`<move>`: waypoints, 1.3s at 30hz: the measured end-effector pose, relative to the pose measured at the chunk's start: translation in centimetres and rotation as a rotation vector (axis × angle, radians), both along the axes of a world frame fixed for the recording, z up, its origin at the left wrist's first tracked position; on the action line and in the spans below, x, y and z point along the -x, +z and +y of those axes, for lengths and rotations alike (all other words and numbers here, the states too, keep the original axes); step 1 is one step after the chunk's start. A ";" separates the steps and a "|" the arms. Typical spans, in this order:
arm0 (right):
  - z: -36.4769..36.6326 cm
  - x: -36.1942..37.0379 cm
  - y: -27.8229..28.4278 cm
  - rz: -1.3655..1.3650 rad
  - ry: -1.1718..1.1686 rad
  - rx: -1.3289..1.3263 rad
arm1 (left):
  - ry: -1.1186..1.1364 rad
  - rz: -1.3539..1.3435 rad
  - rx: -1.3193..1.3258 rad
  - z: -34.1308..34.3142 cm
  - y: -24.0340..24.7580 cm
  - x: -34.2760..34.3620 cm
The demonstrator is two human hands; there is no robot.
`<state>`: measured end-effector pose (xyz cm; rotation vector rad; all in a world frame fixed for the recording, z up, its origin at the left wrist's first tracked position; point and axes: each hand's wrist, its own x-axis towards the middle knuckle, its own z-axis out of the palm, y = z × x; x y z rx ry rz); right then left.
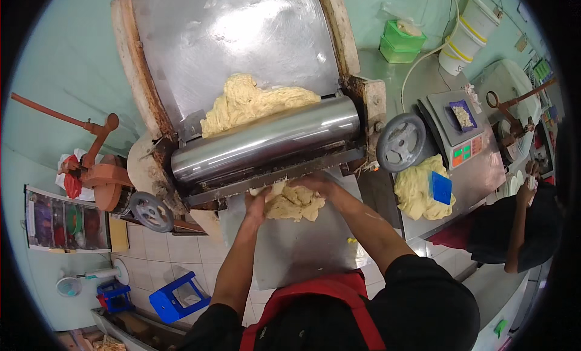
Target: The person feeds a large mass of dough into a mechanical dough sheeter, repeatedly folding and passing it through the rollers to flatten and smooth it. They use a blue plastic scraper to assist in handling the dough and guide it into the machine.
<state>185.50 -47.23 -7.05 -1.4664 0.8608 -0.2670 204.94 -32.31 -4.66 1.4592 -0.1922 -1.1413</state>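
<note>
Just below the dough roller machine's steel roller, both hands are at a lump of yellow dough on the lower metal tray. My left hand grips the dough's left edge, fingers curled in and partly hidden. My right hand holds its far right side; its fingertips are hidden by the dough and the bar under the roller. A larger mass of dough rests behind the roller on the sloping steel plate.
Handwheels stand at both ends of the machine. On the right table, more dough with a blue scraper lies beside a digital scale. Another person stands at far right. A blue stool is on the floor at left.
</note>
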 end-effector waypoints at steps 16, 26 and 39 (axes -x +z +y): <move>22.1 2.4 13.4 -0.832 -0.171 -0.632 | -0.532 -1.369 0.256 12.4 28.7 3.6; 7.2 -6.3 23.3 -1.242 -0.443 -0.283 | -0.359 -1.870 0.026 -6.0 27.9 -1.1; 22.0 9.9 6.2 -0.142 -0.405 -0.334 | -0.333 -1.854 -0.092 -16.1 26.7 -3.4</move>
